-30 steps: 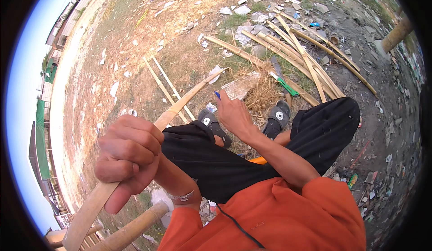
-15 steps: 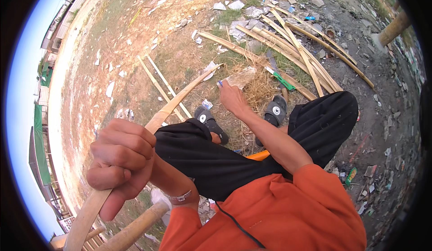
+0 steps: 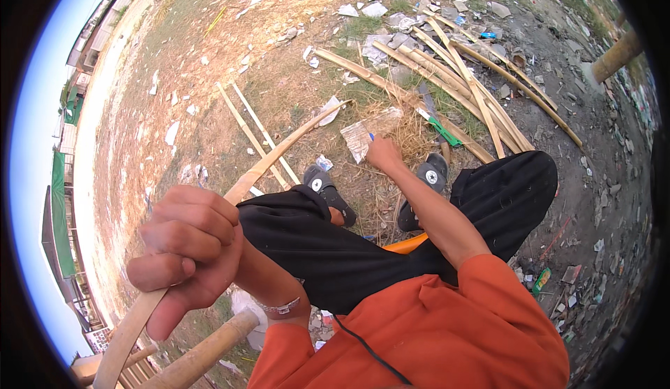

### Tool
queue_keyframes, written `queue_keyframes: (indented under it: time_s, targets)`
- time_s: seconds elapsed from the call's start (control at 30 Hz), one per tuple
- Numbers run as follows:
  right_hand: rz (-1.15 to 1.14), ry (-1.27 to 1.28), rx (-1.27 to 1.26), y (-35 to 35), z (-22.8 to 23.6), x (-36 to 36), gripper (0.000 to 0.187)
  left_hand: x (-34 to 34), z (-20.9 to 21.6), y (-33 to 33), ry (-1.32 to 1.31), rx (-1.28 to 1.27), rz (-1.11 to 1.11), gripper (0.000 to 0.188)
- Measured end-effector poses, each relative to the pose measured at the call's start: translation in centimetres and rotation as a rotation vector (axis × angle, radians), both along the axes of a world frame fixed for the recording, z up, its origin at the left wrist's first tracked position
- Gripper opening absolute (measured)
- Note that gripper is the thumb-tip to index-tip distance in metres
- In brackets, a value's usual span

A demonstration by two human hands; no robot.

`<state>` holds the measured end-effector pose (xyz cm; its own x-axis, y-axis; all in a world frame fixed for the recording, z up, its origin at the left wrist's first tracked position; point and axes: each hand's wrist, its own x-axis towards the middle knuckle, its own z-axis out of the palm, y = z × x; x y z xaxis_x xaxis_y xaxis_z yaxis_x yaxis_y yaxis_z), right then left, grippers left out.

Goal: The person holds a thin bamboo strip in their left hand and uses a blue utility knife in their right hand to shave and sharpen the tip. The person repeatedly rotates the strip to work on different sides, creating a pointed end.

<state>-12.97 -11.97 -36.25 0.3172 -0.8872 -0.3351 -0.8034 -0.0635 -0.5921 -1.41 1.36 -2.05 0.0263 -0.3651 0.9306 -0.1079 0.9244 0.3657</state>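
Note:
My left hand, raised near the lower left, is closed round a long, split bamboo strip. The strip slants from the bottom edge past my left knee, and its thin far end curves over the ground. Farther off, between my feet, my right hand is closed; a small blue bit shows at its fingers, but most of what they hold is hidden. Just beyond it lies a flat, pale, rough slab on dry grass. Right of that hand is a tool with a green handle.
Several bamboo strips lie piled at the far right. Two thin strips rest on the ground left of my feet. Bamboo poles stand at lower left and upper right. Broken tile bits and litter are scattered about.
My right hand has moved right and slightly nearer, uncovering more of the pale slab. My left hand keeps its hold on the bamboo strip, almost unmoved. The view has shifted a little.

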Motion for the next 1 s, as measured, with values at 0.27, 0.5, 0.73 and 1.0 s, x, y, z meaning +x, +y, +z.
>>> queue_keyframes:
  time_s: [0.27, 0.5, 0.73, 1.0]
  targets:
    - [0.239, -0.862, -0.030, 9.5, 23.3, -0.6, 0.019, 0.2, -0.2, 1.1, 0.268, -0.021, 0.383, 0.054]
    - [0.301, -0.881, -0.176, 11.9, 27.4, -0.5, 0.016, 0.3, -0.4, 1.1, 0.140, -0.056, 0.224, 0.053]
    - [0.290, -0.765, -0.231, 12.3, 27.4, -1.3, 0.016, -0.2, -0.8, 1.0, 0.066, -0.017, 0.127, 0.051]
    - [0.296, -0.767, -0.292, 12.1, 27.0, -0.4, 0.016, 0.6, -0.5, 1.0, 0.061, -0.002, 0.088, 0.051]
